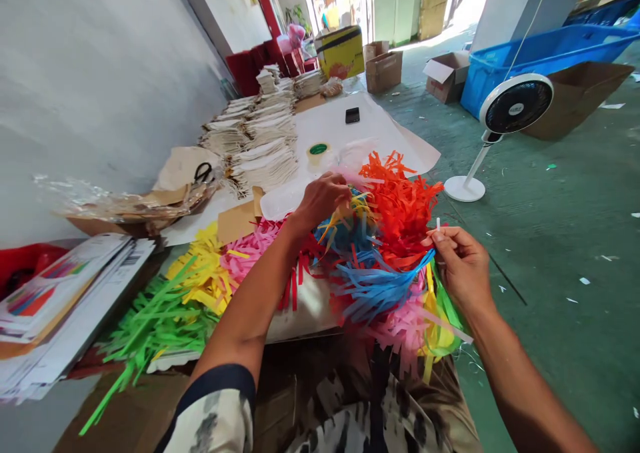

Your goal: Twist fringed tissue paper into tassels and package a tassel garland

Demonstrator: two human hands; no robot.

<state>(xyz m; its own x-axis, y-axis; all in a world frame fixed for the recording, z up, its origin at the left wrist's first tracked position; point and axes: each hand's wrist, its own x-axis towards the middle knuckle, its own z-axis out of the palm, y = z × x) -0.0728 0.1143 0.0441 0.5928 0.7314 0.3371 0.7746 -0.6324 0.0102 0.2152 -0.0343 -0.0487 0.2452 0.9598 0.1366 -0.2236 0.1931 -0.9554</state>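
Observation:
My right hand (463,266) pinches the gathered top of a blue paper tassel (383,283), and a small white tip sticks up above the fingers. Below it hang pink strips (407,326) and yellow and green strips (440,326). Beyond these lies a big bunch of red-orange tassels (405,213). My left hand (326,196) has its fingers curled together above more blue and yellow strips; what they grip is hidden. Pale pink strips (357,173) lie beside its fingertips. To the left are piles of pink (253,246), yellow (203,263) and green tassels (160,320).
A tape roll (319,151) and a black phone (353,115) lie on the white table. Stacks of pale bundles (265,153) line the wall near scissors (203,172). A fan (515,113) stands on the right, before a blue bin (480,80). Printed cards (65,300) sit at left.

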